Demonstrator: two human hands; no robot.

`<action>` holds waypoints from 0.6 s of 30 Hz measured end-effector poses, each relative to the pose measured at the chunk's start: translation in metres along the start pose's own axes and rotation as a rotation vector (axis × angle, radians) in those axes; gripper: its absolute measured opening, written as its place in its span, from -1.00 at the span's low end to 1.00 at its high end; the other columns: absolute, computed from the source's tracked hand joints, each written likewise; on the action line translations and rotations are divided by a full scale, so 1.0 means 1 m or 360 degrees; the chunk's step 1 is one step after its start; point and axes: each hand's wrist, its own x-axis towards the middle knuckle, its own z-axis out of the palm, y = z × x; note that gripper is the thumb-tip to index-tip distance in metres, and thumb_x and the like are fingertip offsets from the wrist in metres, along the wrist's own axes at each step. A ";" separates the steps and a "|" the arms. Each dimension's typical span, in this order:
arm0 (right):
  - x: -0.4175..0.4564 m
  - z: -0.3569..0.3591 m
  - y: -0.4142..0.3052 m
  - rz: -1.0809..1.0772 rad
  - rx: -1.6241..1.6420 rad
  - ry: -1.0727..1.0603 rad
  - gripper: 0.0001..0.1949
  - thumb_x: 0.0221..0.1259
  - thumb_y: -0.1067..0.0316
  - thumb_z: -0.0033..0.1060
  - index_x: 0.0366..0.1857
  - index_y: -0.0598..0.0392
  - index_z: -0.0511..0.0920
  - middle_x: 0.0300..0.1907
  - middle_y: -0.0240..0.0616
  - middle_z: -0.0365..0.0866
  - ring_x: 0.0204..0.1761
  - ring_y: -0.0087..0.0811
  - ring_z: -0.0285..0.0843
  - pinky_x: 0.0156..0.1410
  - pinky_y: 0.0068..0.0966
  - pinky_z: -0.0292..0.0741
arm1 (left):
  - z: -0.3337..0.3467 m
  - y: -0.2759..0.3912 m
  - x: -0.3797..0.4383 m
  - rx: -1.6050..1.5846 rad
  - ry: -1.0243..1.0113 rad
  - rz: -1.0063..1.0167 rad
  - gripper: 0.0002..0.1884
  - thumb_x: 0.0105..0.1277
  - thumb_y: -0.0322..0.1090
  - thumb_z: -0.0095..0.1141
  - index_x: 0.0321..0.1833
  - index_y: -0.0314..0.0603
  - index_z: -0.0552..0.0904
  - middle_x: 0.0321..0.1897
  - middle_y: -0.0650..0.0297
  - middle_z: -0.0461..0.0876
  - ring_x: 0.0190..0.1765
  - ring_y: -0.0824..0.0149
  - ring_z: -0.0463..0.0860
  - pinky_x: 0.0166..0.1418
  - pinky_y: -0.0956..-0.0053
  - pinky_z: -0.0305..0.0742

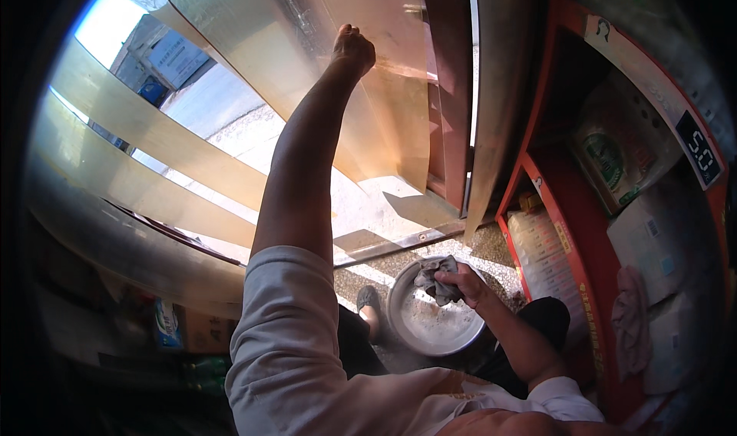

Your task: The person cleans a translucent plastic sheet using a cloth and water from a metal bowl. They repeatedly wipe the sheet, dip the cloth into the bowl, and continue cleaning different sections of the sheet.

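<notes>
My left arm reaches up and away, and my left hand (353,51) is closed at a yellowed clear plastic strip (380,125) of a door curtain. Folds fan out below the fist; the fingertips are partly hidden. Down by my knees, my right hand (467,285) grips a crumpled, dirty grey cloth (440,280). That cloth hangs over a round metal basin (429,326) holding cloudy water with bits in it. The basin rests on the speckled floor just inside the door sill (403,243).
Other curtain strips (173,131) hang at left, with sunlit paving (213,99) beyond. A reddish-brown door frame (452,90) stands right of my hand. Red shelving (610,321) with packaged goods and a draped pink cloth (630,321) rises at right. My shoe (368,299) is beside the basin.
</notes>
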 end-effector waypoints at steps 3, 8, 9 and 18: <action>0.005 0.005 0.007 -0.0033 0.0042 0.0072 -0.72 0.22 0.43 0.20 0.01 0.23 0.61 -0.23 -0.33 0.68 -0.35 -0.58 0.55 -0.21 -0.62 0.52 | 0.013 -0.019 -0.006 -0.0724 -0.0142 -0.0469 -0.51 0.31 0.13 0.14 -0.10 -0.25 0.71 0.03 0.10 0.67 0.20 0.11 0.57 0.22 0.08 0.40; 0.005 -0.018 0.011 0.0043 0.0015 0.0049 -0.55 0.15 0.37 0.32 0.13 0.23 0.46 -0.05 -0.21 0.65 -0.12 -0.44 0.65 0.01 -0.47 0.63 | 0.063 -0.046 -0.014 -0.2703 0.0014 -0.1001 0.09 0.09 -0.05 0.47 0.55 -0.28 0.03 0.45 -0.11 0.26 0.45 0.03 0.33 0.46 0.30 0.28; 0.006 -0.017 0.011 0.0063 0.0009 0.0040 -0.55 0.15 0.37 0.32 0.13 0.23 0.46 -0.05 -0.21 0.65 -0.12 -0.44 0.65 0.01 -0.47 0.63 | 0.069 -0.049 -0.016 -0.2760 0.0239 -0.0974 0.03 0.14 -0.13 0.42 0.56 -0.26 0.02 0.46 -0.09 0.26 0.46 0.02 0.32 0.46 0.29 0.28; 0.003 -0.013 0.016 -0.0013 -0.0029 0.0133 -0.64 0.17 0.39 0.28 0.04 0.24 0.50 -0.13 -0.26 0.64 -0.17 -0.46 0.64 -0.01 -0.48 0.64 | 0.081 -0.044 -0.008 -0.3805 0.0588 -0.0733 -0.54 0.38 -0.35 0.16 0.32 -0.17 0.42 0.21 0.17 0.47 0.10 0.21 0.52 0.02 0.34 0.60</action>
